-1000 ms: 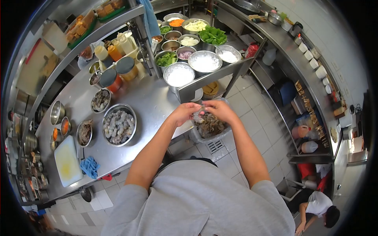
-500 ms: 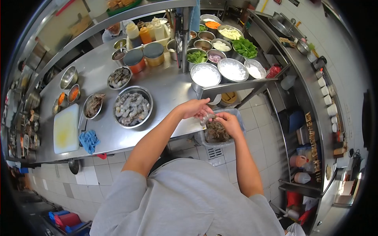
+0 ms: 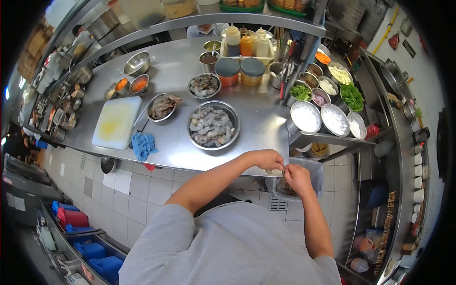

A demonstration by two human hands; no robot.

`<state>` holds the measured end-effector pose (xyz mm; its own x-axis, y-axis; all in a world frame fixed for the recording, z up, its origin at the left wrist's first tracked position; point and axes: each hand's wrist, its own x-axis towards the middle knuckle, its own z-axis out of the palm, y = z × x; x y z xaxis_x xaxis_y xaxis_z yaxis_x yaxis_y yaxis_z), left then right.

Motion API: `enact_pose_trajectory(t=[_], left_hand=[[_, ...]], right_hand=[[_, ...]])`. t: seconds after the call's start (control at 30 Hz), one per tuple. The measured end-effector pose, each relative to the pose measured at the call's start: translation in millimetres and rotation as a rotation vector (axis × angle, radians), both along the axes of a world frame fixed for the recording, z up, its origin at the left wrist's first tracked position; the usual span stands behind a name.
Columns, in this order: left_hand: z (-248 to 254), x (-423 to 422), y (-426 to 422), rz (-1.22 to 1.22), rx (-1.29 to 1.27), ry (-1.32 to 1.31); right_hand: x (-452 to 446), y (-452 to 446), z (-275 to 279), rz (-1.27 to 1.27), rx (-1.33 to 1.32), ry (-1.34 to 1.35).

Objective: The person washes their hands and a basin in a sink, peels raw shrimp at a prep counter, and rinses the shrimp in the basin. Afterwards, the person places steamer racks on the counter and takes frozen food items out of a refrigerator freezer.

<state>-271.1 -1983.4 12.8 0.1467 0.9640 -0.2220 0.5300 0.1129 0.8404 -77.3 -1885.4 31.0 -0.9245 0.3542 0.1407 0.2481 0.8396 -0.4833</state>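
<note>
My left hand [image 3: 267, 160] is closed around a shrimp [image 3: 270, 171], with only a little of it showing below the fingers. My right hand [image 3: 298, 177] pinches at the same shrimp, and its fingertips meet those of the left. Both hands are just off the counter's front corner, above a plastic-lined bin [image 3: 313, 167] that holds brown shrimp shells [image 3: 285, 188]. To the left, a large steel bowl [image 3: 237, 135] of grey peeled shrimp [image 3: 211, 126] stands on the counter. Behind it is a smaller bowl of dark shrimp [image 3: 204, 86].
A white cutting board [image 3: 116, 122], a blue cloth [image 3: 143, 146] and a bowl of shrimp heads [image 3: 163, 106] occupy the counter's left. Bowls of white powder [image 3: 305, 117] and chopped vegetables line the right. An overhead shelf [image 3: 199, 27] crosses the back; a person [image 3: 205, 30] is beyond it.
My view has turned, so the counter appears farther right. My hands have drawn together, the left fingers folding closed over the shrimp that earlier showed between them.
</note>
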Motion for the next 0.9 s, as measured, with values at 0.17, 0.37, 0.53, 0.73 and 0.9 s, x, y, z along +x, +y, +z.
enact_pose_trajectory(t=[0.17, 0.37, 0.53, 0.73, 0.9], left_hand=[[13.9, -2.8, -31.7, 0.093, 0.525, 0.357], [40.0, -67.9, -58.1, 0.298, 0.799, 0.299], [57.2, -215.9, -84.2, 0.969, 0.593, 0.035], [37.3, -353.4, -80.6, 0.831, 0.631, 0.452], [-22.5, -384.5, -88.1, 0.354, 0.528, 0.746]], right_hand=[[-21.5, -7.4, -22.4, -0.222, -0.696, 0.016], [-37.0, -12.7, -7.9, -0.731, -1.220, 0.416], [4.4, 41.4, -79.0, -0.813, -0.994, 0.415], [12.0, 42.1, -129.4, -1.095, -0.800, 0.371], [-32.6, -12.4, -117.5, -1.048, -0.856, 0.531]])
